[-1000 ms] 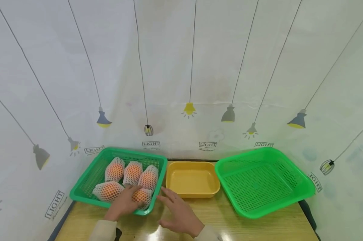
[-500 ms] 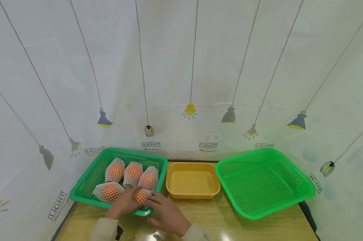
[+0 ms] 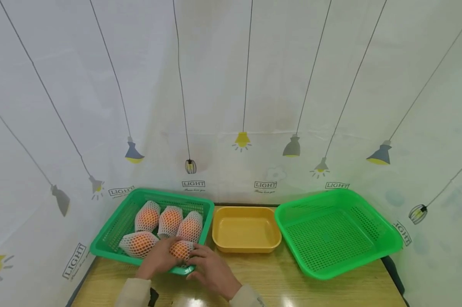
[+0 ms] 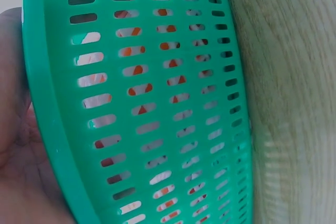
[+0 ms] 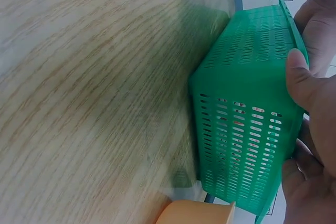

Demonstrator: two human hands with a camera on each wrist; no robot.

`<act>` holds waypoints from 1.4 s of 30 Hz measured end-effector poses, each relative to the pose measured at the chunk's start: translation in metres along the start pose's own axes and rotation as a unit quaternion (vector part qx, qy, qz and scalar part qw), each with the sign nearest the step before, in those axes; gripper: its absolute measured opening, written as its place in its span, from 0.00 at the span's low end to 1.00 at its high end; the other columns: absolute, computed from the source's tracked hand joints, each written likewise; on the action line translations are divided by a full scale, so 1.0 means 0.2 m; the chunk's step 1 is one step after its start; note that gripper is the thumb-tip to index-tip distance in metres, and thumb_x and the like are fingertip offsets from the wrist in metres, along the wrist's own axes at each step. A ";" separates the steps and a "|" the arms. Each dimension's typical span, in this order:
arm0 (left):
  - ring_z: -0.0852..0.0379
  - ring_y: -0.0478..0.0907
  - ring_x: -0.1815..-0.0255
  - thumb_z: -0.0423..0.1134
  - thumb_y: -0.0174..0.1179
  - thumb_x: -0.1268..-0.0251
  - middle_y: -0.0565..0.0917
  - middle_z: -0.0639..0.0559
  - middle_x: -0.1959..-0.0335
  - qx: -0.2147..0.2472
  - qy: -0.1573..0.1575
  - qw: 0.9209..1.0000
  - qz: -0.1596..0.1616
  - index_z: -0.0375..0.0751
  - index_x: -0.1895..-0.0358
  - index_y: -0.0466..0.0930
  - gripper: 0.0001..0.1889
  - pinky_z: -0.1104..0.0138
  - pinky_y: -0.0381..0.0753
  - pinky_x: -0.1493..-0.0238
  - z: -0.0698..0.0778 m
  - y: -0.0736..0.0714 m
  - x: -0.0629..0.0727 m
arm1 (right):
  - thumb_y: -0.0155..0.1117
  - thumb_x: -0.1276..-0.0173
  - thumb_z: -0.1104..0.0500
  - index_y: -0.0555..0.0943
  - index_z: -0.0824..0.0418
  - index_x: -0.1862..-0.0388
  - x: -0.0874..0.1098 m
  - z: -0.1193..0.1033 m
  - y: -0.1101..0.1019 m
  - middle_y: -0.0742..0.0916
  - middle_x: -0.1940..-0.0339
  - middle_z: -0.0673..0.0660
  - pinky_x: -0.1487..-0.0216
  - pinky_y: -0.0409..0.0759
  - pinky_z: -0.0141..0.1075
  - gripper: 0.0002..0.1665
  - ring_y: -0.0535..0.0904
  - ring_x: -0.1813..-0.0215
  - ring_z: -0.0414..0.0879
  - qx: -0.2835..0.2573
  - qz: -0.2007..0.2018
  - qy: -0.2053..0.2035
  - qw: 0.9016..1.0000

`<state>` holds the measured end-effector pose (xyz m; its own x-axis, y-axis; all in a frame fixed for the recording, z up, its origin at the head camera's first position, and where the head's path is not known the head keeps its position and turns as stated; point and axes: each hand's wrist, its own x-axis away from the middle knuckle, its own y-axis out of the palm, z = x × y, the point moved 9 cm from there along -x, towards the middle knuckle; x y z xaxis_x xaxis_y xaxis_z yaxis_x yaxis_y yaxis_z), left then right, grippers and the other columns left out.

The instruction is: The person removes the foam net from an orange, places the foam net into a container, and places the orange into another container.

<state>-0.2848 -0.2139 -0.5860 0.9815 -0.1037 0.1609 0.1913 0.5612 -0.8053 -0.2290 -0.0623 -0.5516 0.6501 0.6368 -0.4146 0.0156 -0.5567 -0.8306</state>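
Several round orange-coloured fruits in white foam net sleeves (image 3: 147, 216) lie in the dark green basket (image 3: 111, 230) at the left. My left hand (image 3: 159, 258) reaches over its front rim, fingers curved against the left side of the front-right netted fruit (image 3: 180, 250). From the right, my right hand (image 3: 213, 268) reaches over the basket's corner, its fingertips at the same fruit's right side. In the right wrist view the thumb of my right hand (image 5: 320, 114) lies by the basket's outer corner. The left wrist view shows mostly basket wall (image 4: 157, 98); the left fingertips are hidden there.
A shallow yellow tray (image 3: 247, 230) stands beside the basket, in the middle at the back. A brighter green, larger basket (image 3: 330, 243) stands at the right. All are on a wood-grain table (image 3: 280, 279) before a wall cover printed with lamps.
My right hand has moved left from beside the basket to the front-right fruit, then stayed nearly still. My left hand has kept its place at that fruit.
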 end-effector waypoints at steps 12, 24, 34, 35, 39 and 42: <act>0.40 0.82 0.43 0.48 0.79 0.49 0.83 0.40 0.39 0.005 -0.011 0.999 0.037 0.43 0.35 0.79 0.36 0.42 0.82 0.46 0.00 -0.03 0.01 | 0.72 0.38 0.41 0.90 0.49 0.54 -0.01 0.03 0.01 0.88 0.43 0.46 0.28 0.76 0.39 0.19 0.75 0.26 0.48 0.001 -0.008 0.002 1.000; 0.38 0.79 0.41 0.53 0.74 0.41 0.77 0.36 0.35 0.035 -0.007 0.991 0.125 0.44 0.29 0.74 0.38 0.41 0.81 0.46 0.04 -0.15 0.05 | 0.71 0.36 0.41 0.89 0.50 0.53 -0.02 0.05 0.01 0.88 0.44 0.48 0.27 0.75 0.40 0.19 0.75 0.26 0.47 -0.017 -0.028 0.011 0.999; 0.34 0.73 0.32 0.53 0.72 0.39 0.73 0.36 0.29 0.052 0.008 0.986 0.157 0.47 0.26 0.71 0.38 0.37 0.76 0.39 0.14 -0.24 0.08 | 0.74 0.36 0.43 0.89 0.49 0.53 -0.03 0.06 0.02 0.88 0.42 0.47 0.26 0.74 0.42 0.17 0.74 0.25 0.47 -0.023 -0.036 0.021 0.999; 0.34 0.73 0.32 0.52 0.72 0.40 0.73 0.36 0.29 0.053 0.012 0.985 0.161 0.46 0.26 0.71 0.38 0.37 0.76 0.38 0.15 -0.25 0.08 | 0.75 0.36 0.44 0.89 0.49 0.53 -0.03 0.06 0.02 0.88 0.42 0.47 0.26 0.74 0.43 0.17 0.73 0.25 0.47 -0.024 -0.035 0.021 0.999; 0.34 0.72 0.31 0.49 0.74 0.41 0.75 0.36 0.30 0.059 0.034 0.981 0.183 0.43 0.27 0.72 0.38 0.37 0.75 0.36 0.20 -0.28 0.11 | 0.76 0.37 0.46 0.89 0.50 0.53 -0.03 0.06 0.01 0.88 0.42 0.48 0.26 0.74 0.44 0.16 0.74 0.25 0.48 -0.028 -0.030 0.018 0.999; 0.34 0.72 0.30 0.47 0.75 0.41 0.75 0.36 0.31 0.079 0.047 0.976 0.198 0.41 0.28 0.72 0.38 0.37 0.74 0.36 0.23 -0.31 0.13 | 0.77 0.37 0.46 0.89 0.51 0.53 -0.02 0.05 0.01 0.88 0.41 0.49 0.26 0.74 0.44 0.16 0.74 0.25 0.50 -0.028 -0.028 0.016 0.999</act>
<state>-0.2716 -0.2140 -0.5066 0.9759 0.0772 -0.2040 -0.1999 0.6906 -0.6951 -0.2403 -0.0609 -0.5560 0.6703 0.6514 -0.3556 0.0944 -0.5501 -0.8298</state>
